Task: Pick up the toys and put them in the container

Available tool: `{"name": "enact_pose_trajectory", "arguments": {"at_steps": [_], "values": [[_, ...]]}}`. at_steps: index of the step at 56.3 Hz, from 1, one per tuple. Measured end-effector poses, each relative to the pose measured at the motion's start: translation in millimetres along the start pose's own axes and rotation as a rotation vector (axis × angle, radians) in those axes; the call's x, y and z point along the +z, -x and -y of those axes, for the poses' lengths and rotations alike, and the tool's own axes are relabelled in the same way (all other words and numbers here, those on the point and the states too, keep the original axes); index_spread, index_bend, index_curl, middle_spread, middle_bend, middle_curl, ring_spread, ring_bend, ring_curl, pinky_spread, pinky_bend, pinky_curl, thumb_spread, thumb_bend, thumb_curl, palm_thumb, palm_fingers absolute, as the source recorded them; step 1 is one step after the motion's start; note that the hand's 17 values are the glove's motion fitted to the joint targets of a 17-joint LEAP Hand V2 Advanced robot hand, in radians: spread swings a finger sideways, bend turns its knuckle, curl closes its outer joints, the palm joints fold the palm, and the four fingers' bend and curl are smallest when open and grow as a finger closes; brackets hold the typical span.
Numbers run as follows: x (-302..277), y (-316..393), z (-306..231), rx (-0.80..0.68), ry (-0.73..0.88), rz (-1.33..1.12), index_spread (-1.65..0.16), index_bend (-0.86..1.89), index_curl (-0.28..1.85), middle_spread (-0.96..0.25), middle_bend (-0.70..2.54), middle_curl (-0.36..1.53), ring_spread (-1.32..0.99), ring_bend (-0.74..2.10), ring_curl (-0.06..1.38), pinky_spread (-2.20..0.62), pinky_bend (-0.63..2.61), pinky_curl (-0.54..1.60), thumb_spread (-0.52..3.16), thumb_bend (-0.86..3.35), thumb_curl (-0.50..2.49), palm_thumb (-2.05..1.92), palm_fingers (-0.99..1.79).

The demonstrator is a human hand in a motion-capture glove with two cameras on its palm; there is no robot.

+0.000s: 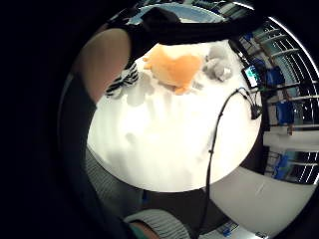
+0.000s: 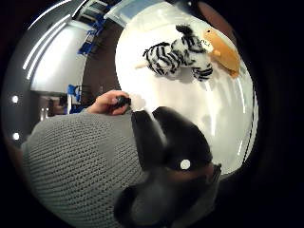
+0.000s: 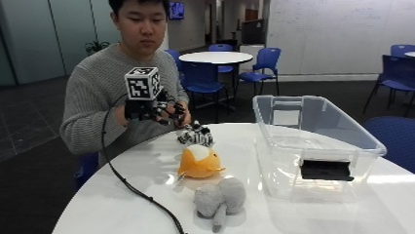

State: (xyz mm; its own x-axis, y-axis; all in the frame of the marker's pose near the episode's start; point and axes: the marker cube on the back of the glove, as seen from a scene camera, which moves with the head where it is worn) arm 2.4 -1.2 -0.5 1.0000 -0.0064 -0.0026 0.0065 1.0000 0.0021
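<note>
My gloved right hand [image 3: 156, 109] hovers in the air above the far edge of the round white table [image 3: 129, 204], fingers relaxed and holding nothing. Just below and in front of it stands a striped zebra toy [image 3: 195, 135]. An orange plush [image 3: 199, 162] sits nearer the middle, and a grey elephant plush [image 3: 219, 197] lies in front of that. The clear plastic container [image 3: 285, 165] stands to the right with nothing in it. In the palm views the zebra [image 2: 178, 57], orange plush [image 1: 174, 69] and elephant [image 1: 218, 67] lie on the table beyond my black fingers [image 2: 166, 137].
A black cable [image 3: 136, 190] trails from the glove across the table's left side to its front edge. The person's bare hand [image 2: 110, 102] holds a small black object near the chest. Blue chairs [image 3: 262, 63] and another table stand behind.
</note>
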Motion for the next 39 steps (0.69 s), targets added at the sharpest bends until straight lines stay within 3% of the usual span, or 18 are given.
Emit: {"name": "enact_pose_trajectory", "arguments": {"at_steps": [6, 14, 28, 39], "values": [[-0.3, -2.3, 1.3, -0.008, 0.004, 0.001, -0.24, 0.19, 0.09, -0.11, 0.16, 0.05, -0.05, 0.19, 0.04, 0.03, 0.59, 0.17, 0.79, -0.02, 0.01, -0.03, 0.11], [0.2, -3.1, 5.2, -0.003, 0.006, -0.001, -0.32, 0.19, 0.15, -0.14, 0.17, 0.1, -0.07, 0.2, 0.08, 0.03, 0.65, 0.22, 1.1, -0.03, 0.05, -0.04, 0.07], [-1.5, -25.5, 33.1, 0.0, 0.019, -0.008, -0.36, 0.19, 0.23, -0.16, 0.18, 0.17, -0.08, 0.24, 0.13, 0.04, 0.68, 0.26, 1.29, -0.03, 0.09, -0.05, 0.03], [-11.4, -101.8, 114.3, 0.161, -0.034, -0.025, -0.36, 0.18, 0.27, -0.17, 0.17, 0.21, -0.1, 0.29, 0.17, 0.03, 0.71, 0.29, 1.34, -0.03, 0.11, -0.05, 0.0]]}}
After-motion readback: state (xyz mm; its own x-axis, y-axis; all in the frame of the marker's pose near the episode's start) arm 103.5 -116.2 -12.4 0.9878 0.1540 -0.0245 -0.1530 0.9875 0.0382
